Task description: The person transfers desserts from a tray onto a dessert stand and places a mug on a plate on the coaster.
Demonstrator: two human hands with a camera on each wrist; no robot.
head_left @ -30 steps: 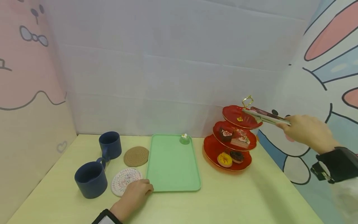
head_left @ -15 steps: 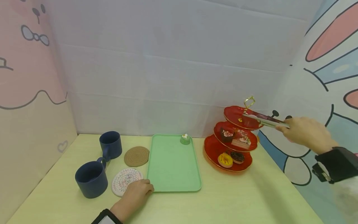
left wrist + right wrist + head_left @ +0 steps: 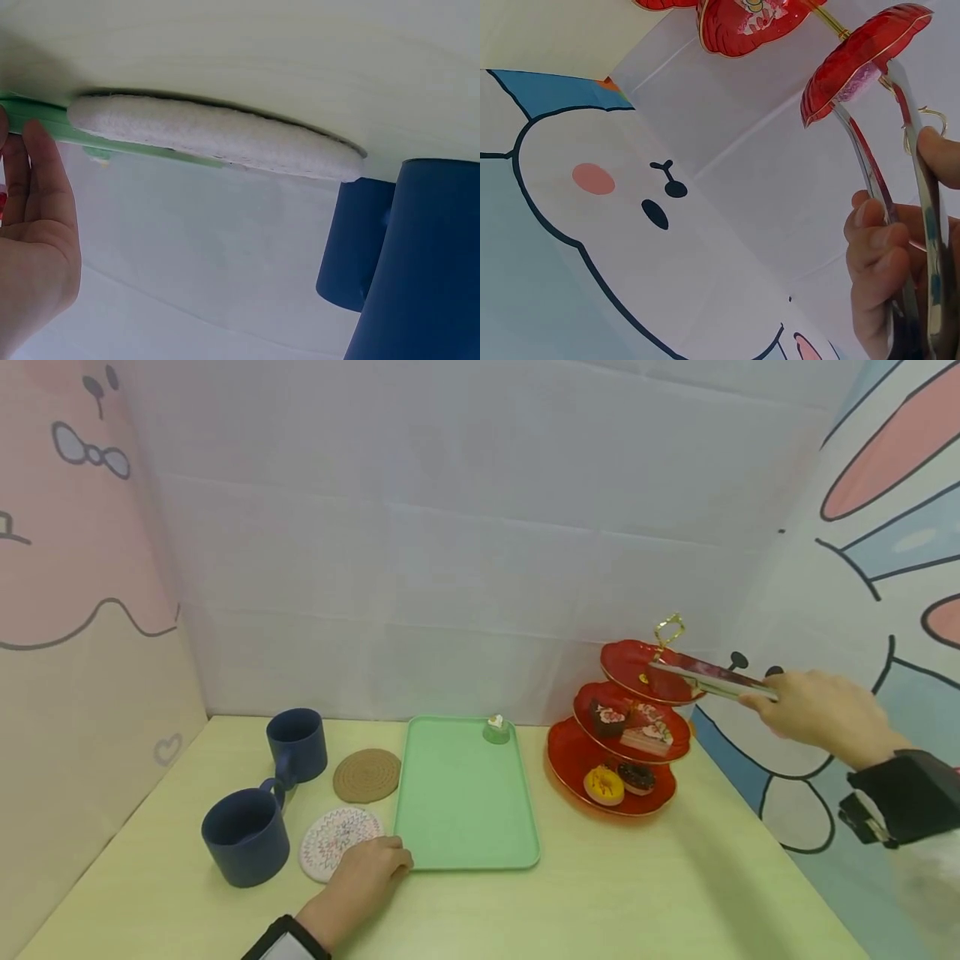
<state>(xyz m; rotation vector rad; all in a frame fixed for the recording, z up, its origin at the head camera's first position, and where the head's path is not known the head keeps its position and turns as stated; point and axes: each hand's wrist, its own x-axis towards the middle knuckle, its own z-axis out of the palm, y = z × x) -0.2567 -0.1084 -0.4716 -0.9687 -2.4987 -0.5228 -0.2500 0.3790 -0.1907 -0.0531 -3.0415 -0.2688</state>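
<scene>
My right hand [image 3: 828, 714] grips a pair of metal tongs [image 3: 735, 690], reaching over the top plate of a red three-tier cake stand [image 3: 570, 768]. In the right wrist view, a small pink-purple piece [image 3: 859, 82] shows on that plate between the tong tips, which overlap the plate's rim. My left hand [image 3: 363, 881] is at the near left corner of a green tray [image 3: 465, 810], its fingertips pinching the rim in the left wrist view. A small green cake with a white top [image 3: 497, 728] sits at the tray's far right corner.
Two dark blue mugs [image 3: 246, 839] stand at left. Between them and the tray lie a woven brown coaster [image 3: 367, 775] and a white patterned coaster [image 3: 330, 843]. Cake slices [image 3: 647, 731] fill the stand's middle tier; a yellow donut [image 3: 603, 786] and a chocolate donut [image 3: 637, 778] its bottom.
The tong tips have dropped slightly over the top plate, and the tong arms appear closer together. My left hand stays at the tray corner.
</scene>
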